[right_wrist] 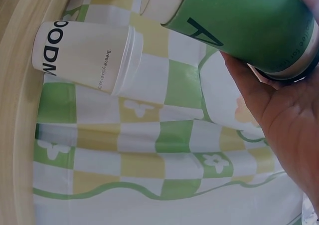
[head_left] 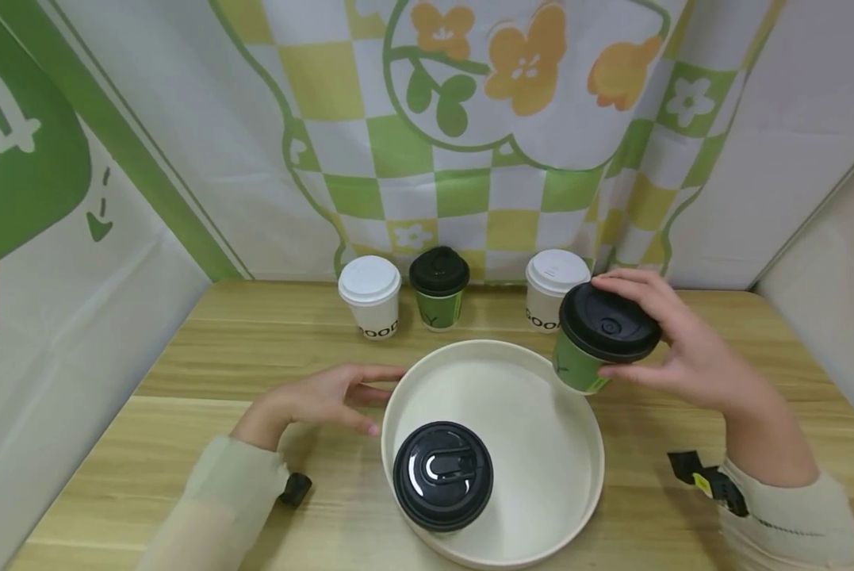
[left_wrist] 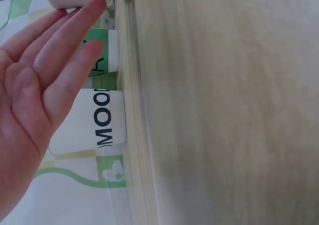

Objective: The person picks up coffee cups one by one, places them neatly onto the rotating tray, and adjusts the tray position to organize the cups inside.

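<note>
My right hand (head_left: 698, 357) grips a green paper cup with a black lid (head_left: 608, 325), thumb on one side and fingers on the other. The cup is raised over the right rim of a round cream tray (head_left: 534, 468); in the right wrist view the green cup (right_wrist: 244, 25) is tilted by the camera's angle. Against the tray's left side lies my left hand (head_left: 319, 400), its fingers extended; in the left wrist view the fingers (left_wrist: 65, 53) touch the underside edge of a pale wall. Inside the tray, at the near left, stands a black-lidded cup (head_left: 443, 476).
Along the back of the wooden table (head_left: 241, 349) stand a white-lidded cup (head_left: 371, 297), a green cup with a black lid (head_left: 439, 289) and another white-lidded cup (head_left: 551, 285), partly behind the held one. A patterned curtain (head_left: 469, 159) hangs behind them.
</note>
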Motion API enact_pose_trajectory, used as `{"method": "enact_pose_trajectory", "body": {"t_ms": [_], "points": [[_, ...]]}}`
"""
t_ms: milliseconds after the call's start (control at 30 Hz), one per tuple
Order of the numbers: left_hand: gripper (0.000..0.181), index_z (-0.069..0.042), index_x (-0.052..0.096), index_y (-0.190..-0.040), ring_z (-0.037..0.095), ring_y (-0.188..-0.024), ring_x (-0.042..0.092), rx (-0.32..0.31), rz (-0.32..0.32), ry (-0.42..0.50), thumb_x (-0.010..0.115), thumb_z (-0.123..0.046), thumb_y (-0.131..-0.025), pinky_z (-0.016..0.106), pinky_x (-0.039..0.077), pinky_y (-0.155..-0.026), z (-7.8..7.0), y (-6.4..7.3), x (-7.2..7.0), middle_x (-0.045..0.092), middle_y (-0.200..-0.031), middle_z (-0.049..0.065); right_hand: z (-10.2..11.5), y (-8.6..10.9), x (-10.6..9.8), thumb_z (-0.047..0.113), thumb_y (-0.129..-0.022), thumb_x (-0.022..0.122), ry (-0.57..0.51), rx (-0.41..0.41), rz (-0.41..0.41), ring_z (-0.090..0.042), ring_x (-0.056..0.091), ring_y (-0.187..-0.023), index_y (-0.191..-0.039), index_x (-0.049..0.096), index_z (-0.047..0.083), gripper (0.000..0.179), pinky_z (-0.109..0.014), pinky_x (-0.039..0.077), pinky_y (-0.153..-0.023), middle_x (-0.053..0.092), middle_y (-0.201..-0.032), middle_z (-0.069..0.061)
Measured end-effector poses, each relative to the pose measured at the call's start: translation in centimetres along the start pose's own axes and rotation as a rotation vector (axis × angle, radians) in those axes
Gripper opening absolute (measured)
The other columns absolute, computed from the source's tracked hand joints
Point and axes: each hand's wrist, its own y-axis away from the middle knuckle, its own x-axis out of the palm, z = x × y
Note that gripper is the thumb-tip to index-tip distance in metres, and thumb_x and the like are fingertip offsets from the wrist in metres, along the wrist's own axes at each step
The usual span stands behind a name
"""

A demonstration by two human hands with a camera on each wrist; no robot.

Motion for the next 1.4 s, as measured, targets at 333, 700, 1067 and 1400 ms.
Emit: {"method": "enact_pose_trajectory", "body": {"t_ms": [333,700,1067,1400], "points": [[0.085,0.003,0.027,-0.154,0.045,-0.140,0.041,0.005,0.015,-0.009,0.076,-0.007,-0.085,0.052,0.040,-0.113,0.1,-0.6,-0.6,0.028,-0.161,0.022,0.3,-0.3,0.0,-0.009,-0.050,0.093,-0.023,-0.029,0.012,-0.006,0.040,-0.134,-0.143,0.048,0.000,0.104,-0.010,0.035,-0.105,0.044,-0.144,-0.006],[0.086,0.003,0.028,-0.154,0.046,-0.140,0.040,-0.001,0.044,-0.002,0.077,-0.005,-0.084,0.051,0.040,-0.113,-0.3,-1.5,-1.1,0.028,-0.161,0.021,1.2,-0.3,0.0,-0.007,-0.054,0.093,-0.080,0.032,0.078,-0.011,0.041,-0.134,-0.145,0.046,0.000,0.103,-0.011,0.040,-0.105,0.041,-0.145,-0.011],[0.086,0.001,0.028,-0.155,0.044,-0.141,0.041,0.008,0.068,-0.005,0.077,-0.005,-0.084,0.050,0.043,-0.112,-0.2,-2.0,-1.6,0.029,-0.161,0.019,2.2,-0.5,0.6,-0.004,-0.055,0.093,-0.114,-0.004,0.121,-0.013,0.040,-0.135,-0.145,0.046,-0.001,0.101,-0.012,0.039,-0.106,0.040,-0.148,-0.011],[0.085,0.000,0.028,-0.155,0.042,-0.141,0.041,0.000,0.074,-0.013,0.077,-0.006,-0.085,0.047,0.043,-0.112,0.0,-2.2,-1.6,0.030,-0.161,0.018,3.4,-0.2,1.1,0.008,-0.060,0.094,-0.119,-0.033,0.177,-0.013,0.039,-0.137,-0.144,0.047,0.002,0.097,-0.014,0.035,-0.110,0.041,-0.147,-0.012]]}}
